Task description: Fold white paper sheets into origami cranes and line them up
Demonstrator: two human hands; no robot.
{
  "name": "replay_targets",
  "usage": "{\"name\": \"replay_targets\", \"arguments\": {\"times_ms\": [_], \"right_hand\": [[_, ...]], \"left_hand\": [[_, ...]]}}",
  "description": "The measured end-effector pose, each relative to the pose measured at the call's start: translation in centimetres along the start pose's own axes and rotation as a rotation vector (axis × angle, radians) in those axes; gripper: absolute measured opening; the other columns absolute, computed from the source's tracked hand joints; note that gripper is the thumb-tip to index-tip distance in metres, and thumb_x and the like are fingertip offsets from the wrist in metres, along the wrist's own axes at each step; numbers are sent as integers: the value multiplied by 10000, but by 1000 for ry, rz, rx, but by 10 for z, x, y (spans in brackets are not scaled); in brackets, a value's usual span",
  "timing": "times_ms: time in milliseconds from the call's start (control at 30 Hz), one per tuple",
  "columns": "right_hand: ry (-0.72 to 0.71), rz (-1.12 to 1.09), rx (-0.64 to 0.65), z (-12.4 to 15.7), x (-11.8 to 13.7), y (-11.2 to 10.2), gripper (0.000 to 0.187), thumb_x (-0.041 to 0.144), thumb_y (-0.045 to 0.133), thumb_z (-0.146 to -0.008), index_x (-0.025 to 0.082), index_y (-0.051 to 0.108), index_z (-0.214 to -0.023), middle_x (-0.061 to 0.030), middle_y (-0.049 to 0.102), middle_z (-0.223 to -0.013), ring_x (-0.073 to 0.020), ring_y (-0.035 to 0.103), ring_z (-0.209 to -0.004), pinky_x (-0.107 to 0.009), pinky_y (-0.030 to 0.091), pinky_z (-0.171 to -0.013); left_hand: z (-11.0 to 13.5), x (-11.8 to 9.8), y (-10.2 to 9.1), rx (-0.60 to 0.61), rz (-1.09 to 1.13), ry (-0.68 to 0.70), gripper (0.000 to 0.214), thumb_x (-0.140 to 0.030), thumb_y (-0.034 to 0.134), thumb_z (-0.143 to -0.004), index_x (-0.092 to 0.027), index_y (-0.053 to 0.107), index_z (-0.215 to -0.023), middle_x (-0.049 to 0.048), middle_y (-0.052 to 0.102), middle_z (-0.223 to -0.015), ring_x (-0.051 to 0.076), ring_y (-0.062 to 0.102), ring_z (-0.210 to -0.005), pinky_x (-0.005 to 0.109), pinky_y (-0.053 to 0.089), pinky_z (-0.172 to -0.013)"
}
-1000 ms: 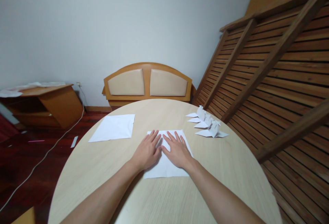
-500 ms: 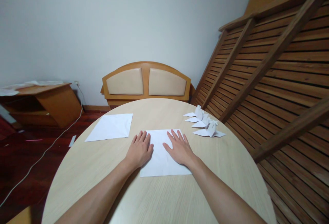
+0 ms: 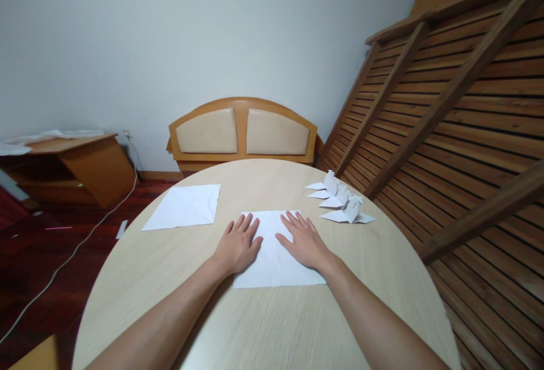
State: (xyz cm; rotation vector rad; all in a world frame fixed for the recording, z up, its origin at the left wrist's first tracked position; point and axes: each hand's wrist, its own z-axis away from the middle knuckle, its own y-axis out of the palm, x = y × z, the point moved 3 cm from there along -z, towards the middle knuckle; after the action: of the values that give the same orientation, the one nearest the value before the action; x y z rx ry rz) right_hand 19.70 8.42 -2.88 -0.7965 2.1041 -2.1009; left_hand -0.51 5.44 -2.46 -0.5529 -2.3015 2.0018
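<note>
The left hand (image 3: 238, 245) and right hand (image 3: 305, 242) lie flat, splayed, on white paper (image 3: 274, 265); origami birds (image 3: 352, 211) stand farther right on the desk (image 3: 267, 330).

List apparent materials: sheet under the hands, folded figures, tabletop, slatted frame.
Sheet: looks like matte white paper, by its thin edge and faint creases.
Folded figures: likely similar paper; crisp folds, matte white faces.
Tabletop: pale wood-grain finish with soft sheen; solid wood or laminate, can't tell.
Slatted frame: brown wood, by visible grain; finish looks satin, possibly varnished.
</note>
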Motion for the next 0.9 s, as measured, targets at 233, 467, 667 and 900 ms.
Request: {"name": "replay_targets", "arguments": {"times_ms": [233, 467, 667, 900], "right_hand": [[19, 11, -105, -5, -2, -1, 620, 570, 427, -963, 210, 452, -1467, -123, 340, -1581, -349, 226, -1480, -594, 113, -1179], [-333, -196, -152, 5, 12, -19, 465, 481, 506, -959, 224, 593, -1336, -108, 550, -1431, -241, 472, -1343, -449, 322, -1144], [-416, -197, 201, 25, 18, -19, 980, 729, 651, -741, 204, 361, -1516, -128, 285, -1600, -308, 208, -1493, -516, 104, -1220], [-377, -192, 214, 26, 21, -19, 984, 722, 626, -761, 207, 308, -1536, -111, 230, -1619, -284, 155, -1508, -486, 60, -1228]], "left_hand": [[4, -2, -12, -65, 100, 208, 530, -388, 474, -966, -207, 429, -1463, 129, 373, -1562, 292, 322, -1455, 505, 280, -1173], [6, -4, -4, 19, 125, 191, 526, -402, 489, -961, -170, 477, -1433, 164, 414, -1531, 314, 356, -1436, 521, 314, -1152], [2, 2, -5, -22, 134, 150, 480, -407, 526, -949, -195, 533, -1380, 145, 457, -1507, 308, 391, -1417, 529, 315, -1150], [16, -4, -21, 89, 172, 301, 666, -546, 628, -853, -246, 476, -1428, 121, 402, -1546, 323, 332, -1447, 546, 247, -1178]]}}
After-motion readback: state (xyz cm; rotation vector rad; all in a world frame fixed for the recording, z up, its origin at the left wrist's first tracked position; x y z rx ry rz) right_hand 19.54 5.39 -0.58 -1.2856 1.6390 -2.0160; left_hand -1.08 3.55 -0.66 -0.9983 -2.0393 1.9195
